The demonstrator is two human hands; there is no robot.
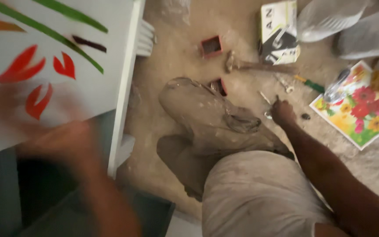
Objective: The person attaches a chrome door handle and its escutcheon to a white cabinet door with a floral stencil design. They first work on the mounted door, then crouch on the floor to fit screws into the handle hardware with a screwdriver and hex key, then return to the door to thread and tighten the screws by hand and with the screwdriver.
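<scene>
My right hand (282, 110) reaches down to the dusty floor and closes on a small metal piece (267, 115) lying there. My left hand (62, 140) is raised in front of a white panel (88, 83) with red and green flower shapes; it is too blurred to show its fingers. My bent leg in dirty trousers (211, 118) lies between the two hands.
On the floor (176, 61) lie two small red boxes (211, 46), a white printed carton (279, 33), a green-handled screwdriver (312, 84), a flower-printed sheet (360, 105) and grey plastic sacks (365, 33). A dark opening (40, 193) sits under the panel.
</scene>
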